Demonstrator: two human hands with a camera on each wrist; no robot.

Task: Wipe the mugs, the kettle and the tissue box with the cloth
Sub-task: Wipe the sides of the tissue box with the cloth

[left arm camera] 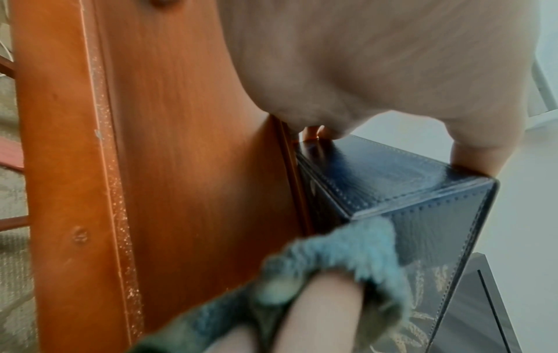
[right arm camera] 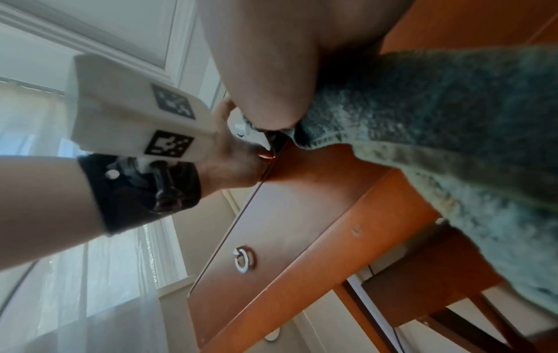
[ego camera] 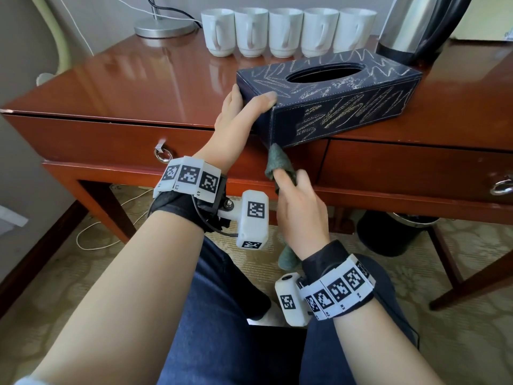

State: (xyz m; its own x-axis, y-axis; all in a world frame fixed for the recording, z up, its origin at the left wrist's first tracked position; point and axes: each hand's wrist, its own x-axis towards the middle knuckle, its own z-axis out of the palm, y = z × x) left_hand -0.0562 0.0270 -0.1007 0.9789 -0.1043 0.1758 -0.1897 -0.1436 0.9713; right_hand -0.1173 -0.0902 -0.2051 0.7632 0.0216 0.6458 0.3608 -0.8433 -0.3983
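On the front edge of the glossy reddish-brown wooden table (ego camera: 155,87) sits the dark navy stitched leather-look tissue box (ego camera: 330,98) with scratchy gold markings, its near corner poking out past the edge over the drawers. It looks stiff-walled but probably light and pretty empty, and that surface looks slick, so I'd guess it'll skate around under wiping unless it's pinned at one end. That's where the left hand (ego camera: 238,118) is, with the thumb on the top corner and the fingers wrapped around the far side of the short end.

Next size down, the steel kettle (ego camera: 416,26) with a black base is at the back right, cut off by the frame, so lid and handle can't be checked. It's likely the heaviest item; hold it by the handle.

5 white ceramic mugs (ego camera: 286,31) line the back, rims cropped. They're fragile, so take 1 at a time by the handle.

Smallest is the soft grey-green fuzzy cloth (ego camera: 280,168), bunched in the right hand (ego camera: 299,209), fingers curled around it, just below the box's overhanging corner. Can't tell if it's touching. Both wrist views are blurry.
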